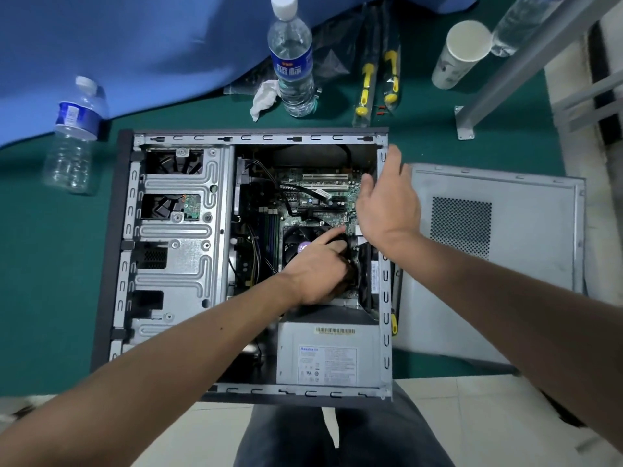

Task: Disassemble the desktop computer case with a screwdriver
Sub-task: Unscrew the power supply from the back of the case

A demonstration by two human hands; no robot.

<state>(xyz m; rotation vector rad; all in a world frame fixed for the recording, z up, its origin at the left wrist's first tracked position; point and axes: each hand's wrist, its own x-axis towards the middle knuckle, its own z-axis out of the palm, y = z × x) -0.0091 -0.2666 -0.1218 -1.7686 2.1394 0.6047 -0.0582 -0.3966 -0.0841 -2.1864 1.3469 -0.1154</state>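
Dark trouser legs (337, 436) fill the bottom of the head view, and both bare forearms reach out over them into the open computer case (168, 210), which lies on its side on the green table (50, 298) with its inside facing up. His left hand (318, 267) is down over the black cooler fan (296, 241) on the motherboard (320, 197), fingers curled onto the fan's right edge, forefinger stretched across its top; whether it truly grips I cannot tell. His right hand (387, 200) hangs relaxed and spread beside the case's right wall, holding nothing. Nearer him inside the case sits the grey power supply (328, 355). Just right of the case lies the removed side panel (488, 257), flat, with a yellow screwdriver handle (393, 325) peeking from the gap between. Beyond the case stand two water bottles (292, 55), a paper cup (460, 53), a crumpled tissue (264, 97) and two bagged yellow screwdrivers (377, 82).
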